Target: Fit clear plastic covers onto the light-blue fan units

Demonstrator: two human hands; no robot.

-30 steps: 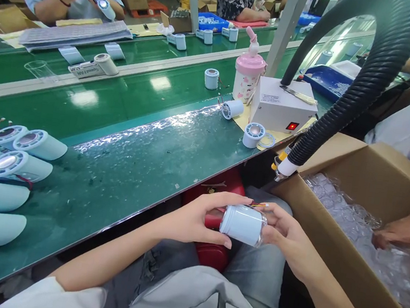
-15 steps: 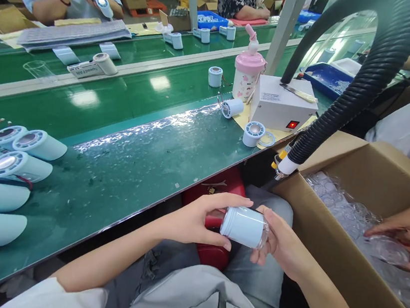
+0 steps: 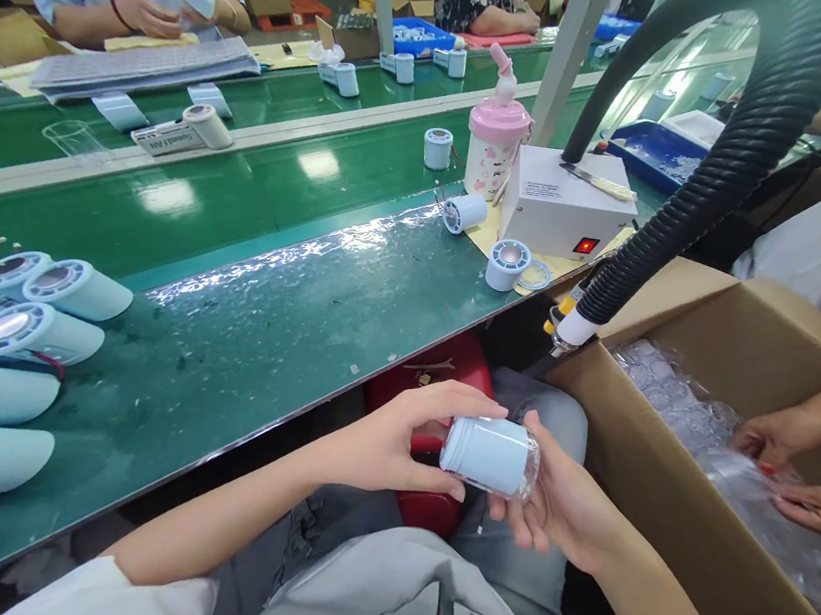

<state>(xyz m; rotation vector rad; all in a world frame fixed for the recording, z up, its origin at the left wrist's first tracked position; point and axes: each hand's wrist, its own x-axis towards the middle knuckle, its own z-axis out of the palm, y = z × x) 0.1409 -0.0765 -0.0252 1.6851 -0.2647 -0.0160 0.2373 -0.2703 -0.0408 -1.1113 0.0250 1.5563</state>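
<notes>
Open belt (image 3: pixel 273 259) ahead (hose (image 3: pixel 700 174) blocks right)

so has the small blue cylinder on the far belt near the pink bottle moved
Yes. The small blue cylinder has drifted right along the belt, closing on the pink bottle, which stays beside the white box.

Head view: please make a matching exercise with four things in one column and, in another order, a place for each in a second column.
Things:
1. pale blue cylinder
2. pink bottle
3. clear plastic pieces
4. black hose

Places:
A. in the cardboard box
B. arching above the box
C. between the left hand and right hand
D. beside the white unit

Pairs: 1-C, 2-D, 3-A, 4-B
</notes>
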